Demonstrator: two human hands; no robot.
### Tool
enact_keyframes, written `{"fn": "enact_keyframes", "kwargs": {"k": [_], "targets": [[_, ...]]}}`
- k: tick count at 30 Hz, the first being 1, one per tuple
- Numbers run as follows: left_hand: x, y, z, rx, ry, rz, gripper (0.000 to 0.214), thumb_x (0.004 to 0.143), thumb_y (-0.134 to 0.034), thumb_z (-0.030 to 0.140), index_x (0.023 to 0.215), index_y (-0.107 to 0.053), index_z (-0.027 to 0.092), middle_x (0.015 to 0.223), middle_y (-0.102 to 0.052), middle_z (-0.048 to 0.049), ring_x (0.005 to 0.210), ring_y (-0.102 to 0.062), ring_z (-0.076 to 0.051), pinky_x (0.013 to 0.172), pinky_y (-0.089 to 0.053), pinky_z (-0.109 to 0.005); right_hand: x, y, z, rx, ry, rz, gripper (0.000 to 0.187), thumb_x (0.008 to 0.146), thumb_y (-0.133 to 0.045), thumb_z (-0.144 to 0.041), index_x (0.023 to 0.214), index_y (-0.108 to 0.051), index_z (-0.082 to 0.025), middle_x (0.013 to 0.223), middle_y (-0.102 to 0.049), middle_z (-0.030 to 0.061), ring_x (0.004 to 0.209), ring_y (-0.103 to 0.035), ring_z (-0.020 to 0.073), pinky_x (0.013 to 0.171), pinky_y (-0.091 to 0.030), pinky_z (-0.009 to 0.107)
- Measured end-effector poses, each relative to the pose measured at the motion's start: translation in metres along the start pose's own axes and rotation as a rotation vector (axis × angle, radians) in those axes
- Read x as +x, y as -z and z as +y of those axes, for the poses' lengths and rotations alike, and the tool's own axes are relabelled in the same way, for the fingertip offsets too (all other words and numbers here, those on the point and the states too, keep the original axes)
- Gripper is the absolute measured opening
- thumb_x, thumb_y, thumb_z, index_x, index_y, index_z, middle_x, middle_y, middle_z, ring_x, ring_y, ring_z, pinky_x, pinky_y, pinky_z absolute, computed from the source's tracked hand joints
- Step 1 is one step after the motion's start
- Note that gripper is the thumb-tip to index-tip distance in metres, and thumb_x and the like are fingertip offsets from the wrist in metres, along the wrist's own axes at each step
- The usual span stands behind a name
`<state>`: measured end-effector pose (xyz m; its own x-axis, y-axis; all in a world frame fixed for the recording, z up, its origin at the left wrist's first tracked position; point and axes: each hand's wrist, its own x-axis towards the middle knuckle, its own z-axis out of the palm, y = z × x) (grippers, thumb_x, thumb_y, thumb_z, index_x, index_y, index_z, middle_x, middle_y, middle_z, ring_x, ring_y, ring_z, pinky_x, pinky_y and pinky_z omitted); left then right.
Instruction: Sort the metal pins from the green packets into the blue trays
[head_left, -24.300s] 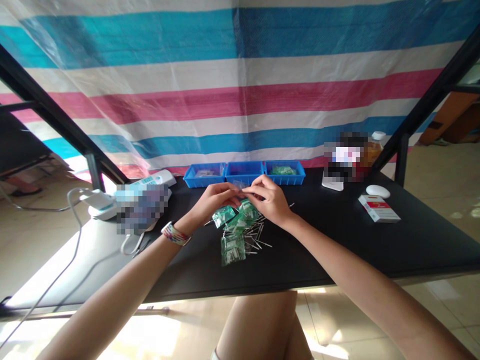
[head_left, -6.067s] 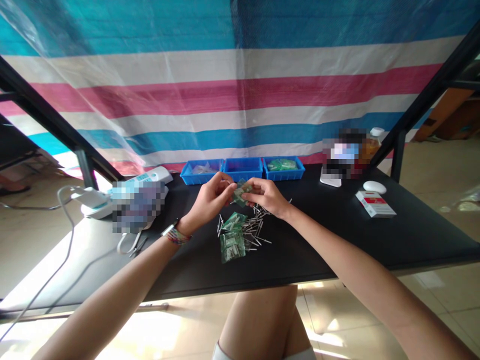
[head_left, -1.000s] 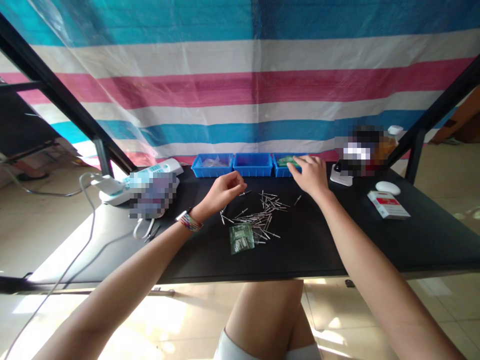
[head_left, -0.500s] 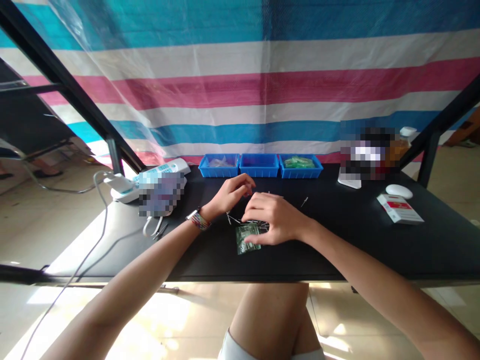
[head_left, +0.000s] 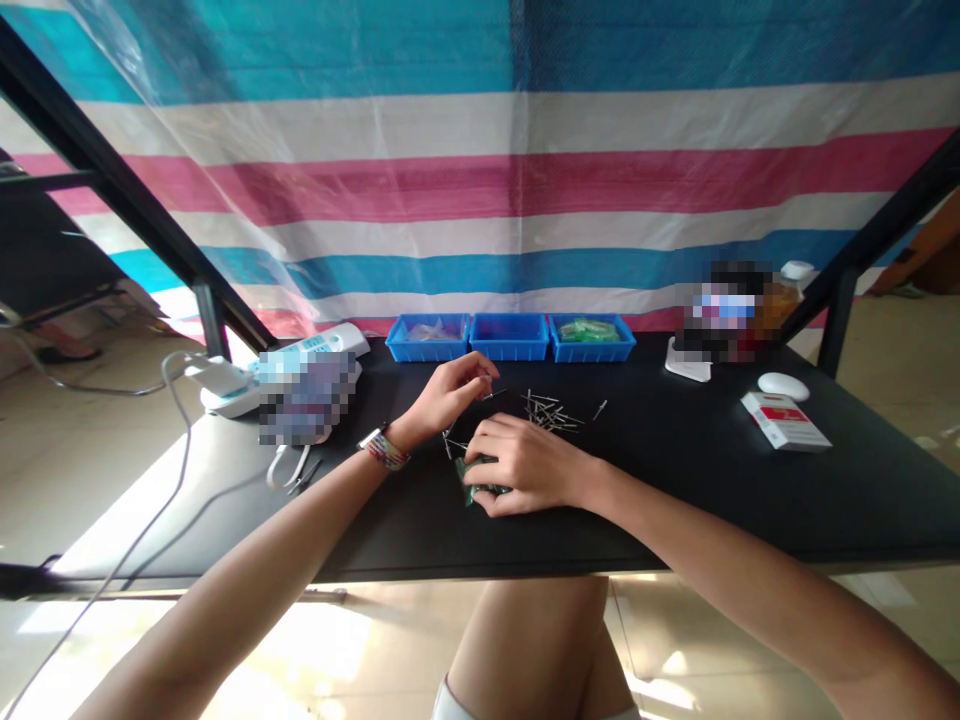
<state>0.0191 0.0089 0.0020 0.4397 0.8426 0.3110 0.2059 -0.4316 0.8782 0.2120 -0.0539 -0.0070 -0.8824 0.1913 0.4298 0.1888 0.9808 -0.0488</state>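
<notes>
My left hand (head_left: pixel 450 393), with a watch on its wrist, is closed in a pinch above the table. A thin metal pin (head_left: pixel 498 393) juts from its fingertips. My right hand (head_left: pixel 521 465) is lower and nearer to me, fingers curled over a small green clear packet (head_left: pixel 466 490) on the table and gripping it; most of the packet is hidden. Just beyond the right hand lies a loose pile of slim metal pins (head_left: pixel 551 412), which look like blind rivets. One stray pin (head_left: pixel 600 409) lies right of the pile. A few more (head_left: pixel 449 443) lie between the hands.
Three blue bins stand along the back: the left bin (head_left: pixel 427 350) holds clear bags, the middle bin (head_left: pixel 510 350) shows nothing inside, the right bin (head_left: pixel 592 350) holds green packets. A power strip (head_left: pixel 330 343) is at left; a red-and-white box (head_left: pixel 786 422) and white mouse-shaped object (head_left: pixel 783 387) at right.
My right hand has moved down and towards me, closing over the green packet. This uncovers the pile of pins. The left hand stays nearly in place; the view has shifted slightly.
</notes>
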Motion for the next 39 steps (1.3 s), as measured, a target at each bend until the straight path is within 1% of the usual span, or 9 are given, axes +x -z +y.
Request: {"fn": "enact_keyframes", "kwargs": {"k": [6, 9, 13, 17, 21, 24, 31, 35, 39], "targets": [[0.002, 0.0, -0.001, -0.008, 0.003, -0.002, 0.017, 0.09, -0.061, 0.028, 0.099, -0.067, 0.015, 0.079, -0.067, -0.0019, 0.073, -0.061, -0.016, 0.071, -0.05, -0.027, -0.002, 0.0, 0.005, 0.059, -0.026, 0.069, 0.016, 0.1, -0.061, -0.022, 0.09, -0.073, -0.021, 0.104, -0.075, 0.0069, 0.1, -0.061, 0.023, 0.094, -0.048, 0.04], [0.002, 0.0, -0.001, -0.015, 0.016, -0.004, 0.02, 0.091, -0.063, 0.032, 0.1, -0.067, 0.015, 0.079, -0.067, -0.0019, 0.074, -0.062, -0.016, 0.072, -0.05, -0.028, -0.002, 0.002, 0.009, 0.174, -0.102, 0.136, 0.012, 0.097, -0.063, -0.019, 0.09, -0.071, -0.021, 0.101, -0.075, 0.006, 0.097, -0.064, 0.0219, 0.095, -0.048, 0.04], [0.003, 0.002, -0.002, -0.042, 0.01, -0.045, 0.031, 0.098, -0.059, 0.043, 0.095, -0.071, 0.015, 0.081, -0.068, -0.0041, 0.076, -0.061, -0.017, 0.074, -0.05, -0.028, -0.004, 0.01, 0.02, 0.48, -0.316, 0.356, 0.01, 0.095, -0.062, -0.019, 0.09, -0.07, -0.022, 0.095, -0.074, 0.0038, 0.093, -0.067, 0.0205, 0.094, -0.051, 0.037], [0.003, 0.002, -0.001, -0.18, 0.004, -0.071, 0.049, 0.103, -0.05, 0.057, 0.091, -0.07, 0.014, 0.083, -0.069, -0.0071, 0.077, -0.063, -0.018, 0.076, -0.052, -0.031, -0.008, 0.017, 0.039, 0.828, -0.603, 0.604, 0.024, 0.098, -0.064, -0.044, 0.092, -0.071, -0.022, 0.088, -0.073, 0.0031, 0.083, -0.067, 0.0194, 0.08, -0.054, 0.033], [0.002, -0.005, 0.006, -0.218, 0.037, -0.049, 0.042, 0.089, -0.076, 0.056, 0.094, -0.066, 0.016, 0.081, -0.069, -0.0039, 0.075, -0.064, -0.017, 0.074, -0.054, -0.029, -0.011, 0.017, 0.055, 0.982, -0.795, 0.805, 0.04, 0.087, -0.073, -0.062, 0.084, -0.069, -0.022, 0.076, -0.067, 0.0003, 0.074, -0.064, 0.0172, 0.073, -0.056, 0.031], [0.002, -0.011, 0.01, -0.228, 0.056, -0.016, 0.043, 0.08, -0.086, 0.051, 0.089, -0.062, 0.016, 0.081, -0.066, -0.001, 0.074, -0.064, -0.014, 0.07, -0.053, -0.026, -0.01, 0.014, 0.056, 1.166, -0.829, 0.798, 0.042, 0.081, -0.077, -0.063, 0.085, -0.068, -0.022, 0.079, -0.069, 0.0007, 0.074, -0.066, 0.0178, 0.07, -0.061, 0.033], [0.002, -0.013, 0.007, -0.235, 0.083, 0.061, 0.042, 0.079, -0.087, 0.045, 0.088, -0.058, 0.017, 0.079, -0.064, 0.0012, 0.07, -0.063, -0.012, 0.066, -0.053, -0.024, -0.006, 0.011, 0.051, 1.361, -0.849, 0.71, 0.041, 0.083, -0.077, -0.061, 0.088, -0.069, -0.021, 0.082, -0.073, 0.0026, 0.075, -0.071, 0.0196, 0.066, -0.065, 0.034], [0.002, -0.012, 0.011, -0.253, 0.073, 0.072, 0.038, 0.084, -0.081, 0.045, 0.083, -0.053, 0.019, 0.077, -0.067, 0.0001, 0.071, -0.065, -0.015, 0.067, -0.054, -0.027, -0.005, 0.006, 0.05, 1.396, -0.863, 0.71, 0.044, 0.074, -0.089, -0.048, 0.104, -0.072, -0.021, 0.096, -0.078, 0.0038, 0.085, -0.075, 0.0201, 0.077, -0.065, 0.035], [0.0, -0.011, 0.015, -0.243, 0.067, 0.031, 0.033, 0.087, -0.076, 0.046, 0.084, -0.057, 0.019, 0.076, -0.07, -0.0013, 0.07, -0.066, -0.017, 0.067, -0.053, -0.028, -0.006, 0.001, 0.051, 1.371, -0.9, 0.755, 0.038, 0.068, -0.092, -0.038, 0.096, -0.074, -0.02, 0.092, -0.079, 0.0031, 0.082, -0.074, 0.0197, 0.074, -0.063, 0.034]]}}
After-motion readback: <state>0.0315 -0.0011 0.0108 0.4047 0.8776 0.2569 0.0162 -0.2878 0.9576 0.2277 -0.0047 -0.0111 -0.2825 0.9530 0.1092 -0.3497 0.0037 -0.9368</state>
